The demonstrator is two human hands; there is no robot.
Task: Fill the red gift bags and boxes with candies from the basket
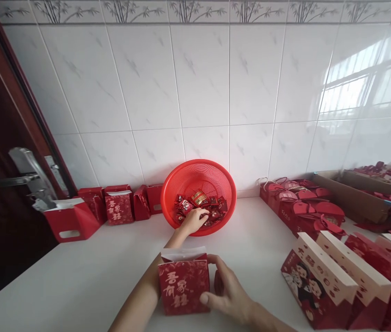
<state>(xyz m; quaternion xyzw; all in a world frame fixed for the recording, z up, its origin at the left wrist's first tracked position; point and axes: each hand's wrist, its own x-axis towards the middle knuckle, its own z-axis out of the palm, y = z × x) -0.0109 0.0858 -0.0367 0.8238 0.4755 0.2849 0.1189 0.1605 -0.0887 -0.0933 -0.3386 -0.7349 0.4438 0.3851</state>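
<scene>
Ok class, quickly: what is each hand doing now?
Left hand: in red plastic basket, on wrapped sweets, grip unclear.
Right hand: holding a red gift box.

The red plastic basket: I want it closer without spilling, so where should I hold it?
Grip the red plastic basket by its right rim from the right, fingers over the lip. It leans on the tiled wall, leaving that edge free; the left hand is inside at the front.

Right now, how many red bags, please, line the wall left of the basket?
5: bag nearest the door, second bag, third bag, fourth bag, fifth bag by basket.
</scene>
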